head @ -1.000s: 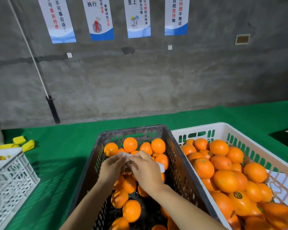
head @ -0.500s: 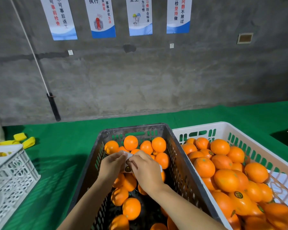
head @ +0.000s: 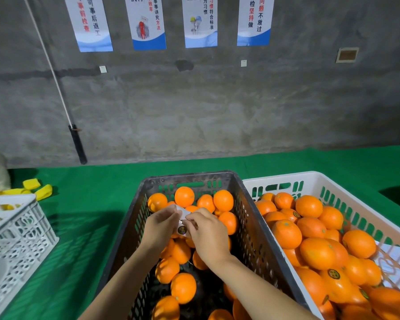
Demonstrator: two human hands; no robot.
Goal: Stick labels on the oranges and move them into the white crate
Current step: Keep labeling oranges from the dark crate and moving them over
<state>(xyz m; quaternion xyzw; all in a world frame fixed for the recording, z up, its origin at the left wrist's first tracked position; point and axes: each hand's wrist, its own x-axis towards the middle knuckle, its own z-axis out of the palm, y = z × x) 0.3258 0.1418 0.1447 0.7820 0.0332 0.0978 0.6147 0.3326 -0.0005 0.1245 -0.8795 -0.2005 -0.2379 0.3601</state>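
Note:
Both hands meet over the dark crate [head: 247, 204], which holds several unlabelled oranges [head: 184, 196]. My left hand [head: 159, 229] holds a white label strip [head: 183, 212] with a round dark sticker [head: 181, 229] showing between the hands. My right hand [head: 208, 234] pinches at the strip near that sticker. To the right stands the white crate [head: 319, 183], heaped with oranges [head: 316, 252], some bearing round dark labels [head: 333, 274].
A green cloth [head: 97, 204] covers the table. A white lattice crate [head: 16, 236] stands at the left edge, with yellow pieces [head: 39, 188] behind it. A grey concrete wall with posters rises behind the table; a black-handled pole [head: 77, 144] leans on it.
The hands stay together over the dark crate, working the strip; the round sticker shows more plainly between them now. The view has tilted slightly.

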